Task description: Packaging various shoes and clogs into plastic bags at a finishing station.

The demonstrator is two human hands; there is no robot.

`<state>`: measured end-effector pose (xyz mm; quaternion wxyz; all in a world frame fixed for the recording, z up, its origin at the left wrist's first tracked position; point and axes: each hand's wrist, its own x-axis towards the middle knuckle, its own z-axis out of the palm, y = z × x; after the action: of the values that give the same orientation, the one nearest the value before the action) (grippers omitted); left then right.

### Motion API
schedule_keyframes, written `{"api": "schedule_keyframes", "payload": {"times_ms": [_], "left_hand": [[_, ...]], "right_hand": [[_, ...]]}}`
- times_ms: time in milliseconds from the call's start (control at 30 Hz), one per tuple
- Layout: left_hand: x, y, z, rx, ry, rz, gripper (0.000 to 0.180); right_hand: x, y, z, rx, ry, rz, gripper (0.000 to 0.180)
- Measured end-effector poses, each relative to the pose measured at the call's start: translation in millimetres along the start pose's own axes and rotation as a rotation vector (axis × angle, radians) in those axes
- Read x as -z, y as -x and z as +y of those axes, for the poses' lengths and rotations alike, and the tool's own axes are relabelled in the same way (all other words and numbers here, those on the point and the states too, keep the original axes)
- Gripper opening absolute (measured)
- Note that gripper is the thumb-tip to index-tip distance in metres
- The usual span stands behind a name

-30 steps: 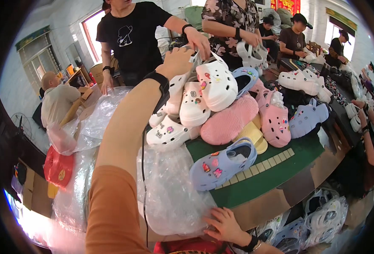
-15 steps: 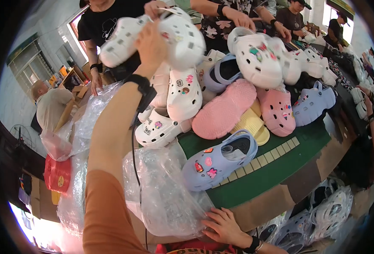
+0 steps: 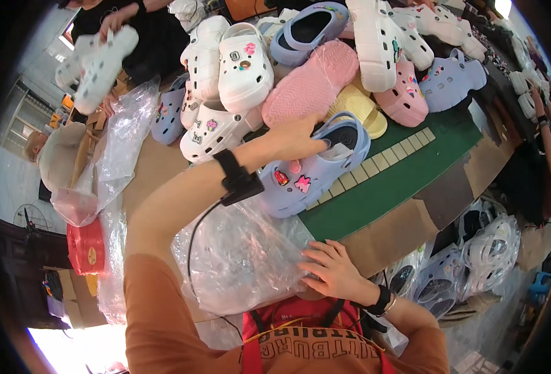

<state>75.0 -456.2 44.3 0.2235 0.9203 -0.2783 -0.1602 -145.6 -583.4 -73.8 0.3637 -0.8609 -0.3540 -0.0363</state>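
My left hand (image 3: 292, 139) reaches over a light blue clog (image 3: 291, 193) with pink and red charms. Its thumb and forefinger are apart at the clog's opening; the other fingers are mostly hidden. The clog lies on a green board beside a row of pale squares (image 3: 384, 164). My right hand (image 3: 333, 269) lies with fingers spread at the edge of a clear plastic bag (image 3: 241, 262). Beyond my left hand are a white clog with charms (image 3: 245, 68), an upturned pink clog (image 3: 313, 81) showing its sole, and a yellow slide (image 3: 358, 111).
More clogs are piled along the far side, among them a pink clog (image 3: 402, 96) and a blue clog (image 3: 453, 81). Across the table, a person holds a pair of white clogs (image 3: 104, 65). Bagged clogs (image 3: 490, 252) lie low at right; a red roll (image 3: 85, 248) stands at left.
My left hand has let go of the white clogs, now with the person across the table, and come down to the blue clog. My right hand stays by the bag. The view has tilted downward.
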Motion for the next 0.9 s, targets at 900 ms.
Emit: {"api": "schedule_keyframes", "payload": {"times_ms": [900], "left_hand": [[60.0, -126.9, -42.5, -0.312, -0.893, 0.775, 0.015]], "right_hand": [[-1.2, 2.9, 2.3, 0.011, -0.078, -0.056, 0.054]]}}
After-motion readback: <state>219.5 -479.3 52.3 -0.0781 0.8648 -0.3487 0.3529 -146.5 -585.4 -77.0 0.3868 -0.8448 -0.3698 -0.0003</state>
